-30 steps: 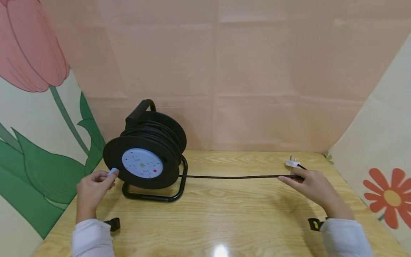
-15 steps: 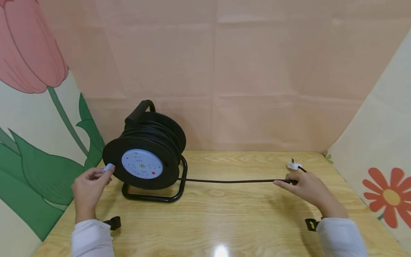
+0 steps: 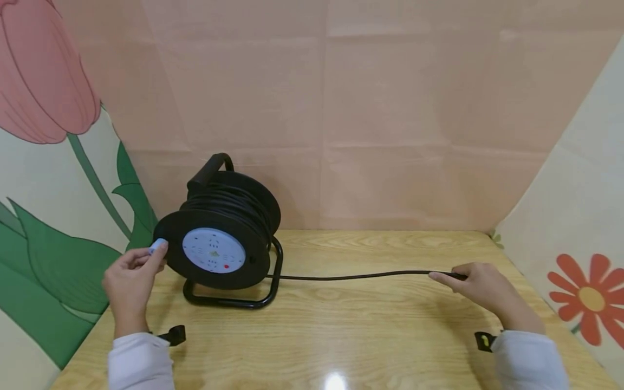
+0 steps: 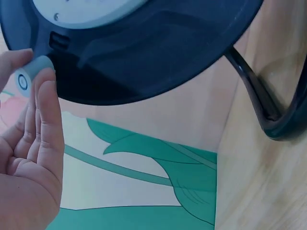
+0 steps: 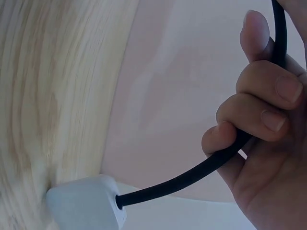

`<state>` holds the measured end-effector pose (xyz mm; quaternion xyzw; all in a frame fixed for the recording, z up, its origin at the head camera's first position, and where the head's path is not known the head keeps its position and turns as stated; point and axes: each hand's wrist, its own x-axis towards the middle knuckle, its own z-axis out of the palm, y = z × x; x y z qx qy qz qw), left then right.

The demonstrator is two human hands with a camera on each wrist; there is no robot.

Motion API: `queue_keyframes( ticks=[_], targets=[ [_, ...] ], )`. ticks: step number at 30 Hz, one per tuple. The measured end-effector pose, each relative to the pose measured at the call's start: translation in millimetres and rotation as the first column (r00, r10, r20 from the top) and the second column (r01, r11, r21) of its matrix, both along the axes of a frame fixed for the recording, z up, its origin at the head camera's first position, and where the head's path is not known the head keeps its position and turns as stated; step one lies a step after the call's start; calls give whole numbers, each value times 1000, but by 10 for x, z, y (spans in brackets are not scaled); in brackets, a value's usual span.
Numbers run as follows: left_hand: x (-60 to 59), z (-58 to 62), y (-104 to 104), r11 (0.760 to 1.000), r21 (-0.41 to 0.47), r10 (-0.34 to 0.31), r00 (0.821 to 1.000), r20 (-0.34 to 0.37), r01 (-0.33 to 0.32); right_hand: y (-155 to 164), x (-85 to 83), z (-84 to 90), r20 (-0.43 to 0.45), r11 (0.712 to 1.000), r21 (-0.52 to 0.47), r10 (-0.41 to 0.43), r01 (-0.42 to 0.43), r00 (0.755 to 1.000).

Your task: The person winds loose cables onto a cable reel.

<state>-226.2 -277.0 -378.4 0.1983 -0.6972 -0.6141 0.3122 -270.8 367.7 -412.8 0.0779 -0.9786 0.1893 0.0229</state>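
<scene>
A black cable reel [image 3: 216, 219] with a pale socket panel [image 3: 213, 249] stands on its tubular frame [image 3: 229, 302] at the left of the table. My left hand [image 3: 130, 276] pinches the light blue crank knob [image 4: 36, 74] at the left of the reel's front disc between thumb and fingers. Black cable [image 3: 351, 278] runs out from the reel's lower right side to my right hand [image 3: 489, 290]. That hand's fingers curl round the cable. Beyond the grip, the right wrist view shows the cable's white plug [image 5: 86, 203] close to the wood; the hand hides it in the head view.
The wooden table [image 3: 341, 325] ends at a pink backdrop [image 3: 390, 135] behind. Side panels flank it, with a tulip [image 3: 49, 70] at left and a red flower [image 3: 592, 298] at right. A carrying handle [image 3: 209, 170] tops the reel.
The crank knob has moved up and left with my left hand as the disc turns clockwise. My right hand shifted left, then back right, and the cable sags a little more.
</scene>
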Motion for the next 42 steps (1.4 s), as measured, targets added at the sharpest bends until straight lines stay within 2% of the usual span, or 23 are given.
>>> queue_keyframes(
  ticks=[6, 13, 22, 25, 28, 33, 36, 42],
  targets=[
    [30, 44, 41, 1000, 7, 6, 1000, 5, -6, 98, -16, -39, 17, 1000, -11, -4, 4, 1000],
    [7, 63, 66, 992, 125, 1, 999, -46, 5, 212, -27, -79, 54, 999, -23, -34, 35, 998],
    [-11, 97, 102, 985, 170, -3, 996, -89, 18, 207, -38, -77, -26, 1000, -11, -6, 6, 1000],
    [1, 128, 131, 985, 170, -8, 995, -102, 26, 151, -34, -45, -33, 999, -21, 33, -34, 999],
    [9, 165, 180, 986, 162, -24, 988, -152, 49, 74, -27, -7, -33, 996, -37, 78, -79, 996],
    [9, 226, 289, 993, 100, -44, 971, -236, 69, -52, 2, 29, -54, 994, -39, 95, -97, 994],
    [9, 253, 346, 996, 69, -41, 966, -256, 61, -89, 13, 25, -72, 995, -34, 91, -93, 993],
    [28, 313, 437, 999, 13, -30, 964, -263, 35, -47, 24, 40, -55, 999, 37, 10, -8, 998]
  ],
)
